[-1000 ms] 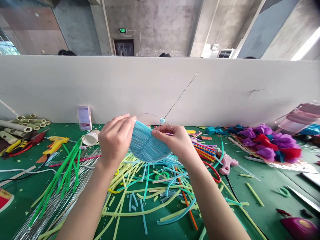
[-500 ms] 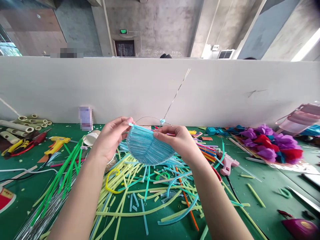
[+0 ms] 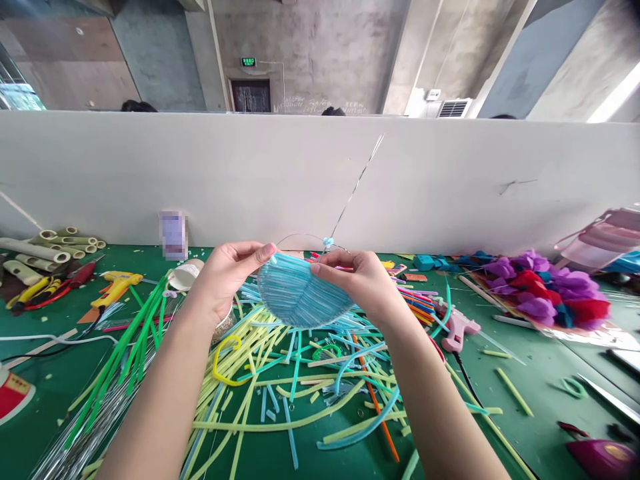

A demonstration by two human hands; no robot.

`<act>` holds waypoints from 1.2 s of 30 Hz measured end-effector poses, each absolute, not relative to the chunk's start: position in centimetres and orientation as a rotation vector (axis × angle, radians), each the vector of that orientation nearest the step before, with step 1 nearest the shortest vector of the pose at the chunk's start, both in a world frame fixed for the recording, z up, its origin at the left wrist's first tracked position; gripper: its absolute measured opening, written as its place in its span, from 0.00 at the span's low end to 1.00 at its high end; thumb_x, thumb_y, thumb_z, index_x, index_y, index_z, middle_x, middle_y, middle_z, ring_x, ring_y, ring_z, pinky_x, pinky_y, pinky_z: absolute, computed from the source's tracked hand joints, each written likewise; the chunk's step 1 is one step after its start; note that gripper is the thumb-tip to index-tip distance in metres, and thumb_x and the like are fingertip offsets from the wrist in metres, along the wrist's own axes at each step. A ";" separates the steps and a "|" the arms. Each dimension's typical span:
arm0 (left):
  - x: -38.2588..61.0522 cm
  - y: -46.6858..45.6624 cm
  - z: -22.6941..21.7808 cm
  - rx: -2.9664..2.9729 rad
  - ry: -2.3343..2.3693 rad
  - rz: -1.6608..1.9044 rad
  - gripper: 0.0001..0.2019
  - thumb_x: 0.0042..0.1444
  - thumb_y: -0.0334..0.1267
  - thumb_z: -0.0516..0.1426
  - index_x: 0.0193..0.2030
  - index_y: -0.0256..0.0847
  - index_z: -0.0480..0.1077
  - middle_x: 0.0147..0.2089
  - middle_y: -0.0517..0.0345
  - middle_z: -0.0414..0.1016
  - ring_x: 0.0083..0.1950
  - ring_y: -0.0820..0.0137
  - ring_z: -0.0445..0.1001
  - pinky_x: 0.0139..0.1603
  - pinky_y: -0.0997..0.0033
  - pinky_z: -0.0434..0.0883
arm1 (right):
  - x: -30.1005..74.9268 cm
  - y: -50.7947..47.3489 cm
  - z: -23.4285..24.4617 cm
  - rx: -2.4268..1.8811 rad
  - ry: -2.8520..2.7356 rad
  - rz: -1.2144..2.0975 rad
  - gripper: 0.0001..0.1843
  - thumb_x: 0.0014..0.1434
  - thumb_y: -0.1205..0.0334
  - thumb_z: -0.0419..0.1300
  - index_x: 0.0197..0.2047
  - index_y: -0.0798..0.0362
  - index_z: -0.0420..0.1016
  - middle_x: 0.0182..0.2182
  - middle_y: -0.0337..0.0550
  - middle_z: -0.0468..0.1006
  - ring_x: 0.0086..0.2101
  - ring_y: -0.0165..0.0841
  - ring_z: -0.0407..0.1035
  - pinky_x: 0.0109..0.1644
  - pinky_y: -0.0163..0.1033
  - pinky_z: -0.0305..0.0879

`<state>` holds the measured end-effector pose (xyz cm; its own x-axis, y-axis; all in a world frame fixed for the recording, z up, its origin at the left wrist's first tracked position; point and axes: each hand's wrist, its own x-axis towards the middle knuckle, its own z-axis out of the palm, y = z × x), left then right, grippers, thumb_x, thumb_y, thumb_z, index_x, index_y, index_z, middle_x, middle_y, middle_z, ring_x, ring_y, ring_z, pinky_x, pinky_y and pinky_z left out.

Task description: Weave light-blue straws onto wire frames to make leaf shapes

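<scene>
A blue petal-shaped piece (image 3: 300, 297) of pipe cleaners laid side by side, with a seam down its middle, is held up over the table between my two hands. My left hand (image 3: 233, 273) pinches its upper left corner, thumb on top. On the upper right edge, the thumb and fingers of my right hand (image 3: 357, 277) close around it. Behind the right fingers rises a twisted wire stem (image 3: 353, 193) with a small light-blue knot (image 3: 328, 242) at its base. A thin wire arcs between the hands. The back of the piece and some fingertips are hidden.
Yellow-green pipe cleaners (image 3: 265, 333) and blue offcuts litter the green table (image 3: 450, 427). Glue guns, one yellow (image 3: 116, 288) and one pink (image 3: 457, 330), lie left and right. Purple and red flowers (image 3: 555, 287), bamboo tubes (image 3: 45, 250) and a white partition (image 3: 250, 173) stand beyond.
My left hand has slid slightly right and down along the edge, its thumb now covering the pale strip end that stuck out at the corner. My right hand keeps its hold.
</scene>
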<state>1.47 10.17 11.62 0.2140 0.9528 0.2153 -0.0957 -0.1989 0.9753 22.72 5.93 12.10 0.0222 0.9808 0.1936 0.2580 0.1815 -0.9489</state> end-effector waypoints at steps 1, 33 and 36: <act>1.5 10.1 11.7 1.426 0.899 1.234 0.15 0.44 0.50 0.69 0.33 0.41 0.82 0.28 0.56 0.79 0.29 0.69 0.71 0.32 0.71 0.66 | 22.7 5.9 12.1 -1.269 -1.440 0.902 0.15 0.48 0.50 0.68 0.30 0.54 0.81 0.26 0.41 0.78 0.27 0.31 0.67 0.31 0.37 0.60; 3.8 8.9 11.4 1.458 0.958 1.184 0.14 0.50 0.48 0.66 0.39 0.41 0.79 0.36 0.54 0.80 0.35 0.66 0.75 0.35 0.69 0.70 | 22.5 6.2 11.7 -1.118 -1.321 1.071 0.12 0.46 0.56 0.71 0.31 0.54 0.81 0.28 0.41 0.78 0.29 0.30 0.67 0.32 0.36 0.60; 3.9 9.0 11.3 1.427 0.944 1.179 0.14 0.50 0.47 0.66 0.41 0.42 0.79 0.36 0.54 0.80 0.36 0.65 0.75 0.36 0.68 0.70 | 22.4 6.2 11.6 -1.114 -1.308 1.070 0.11 0.45 0.57 0.71 0.30 0.55 0.81 0.27 0.40 0.78 0.28 0.29 0.67 0.32 0.35 0.60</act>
<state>3.87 9.03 11.29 0.2150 0.9595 0.1821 -0.0329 -0.1793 0.9833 22.42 6.25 11.61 -0.0022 0.9867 0.1625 0.0360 0.1625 -0.9861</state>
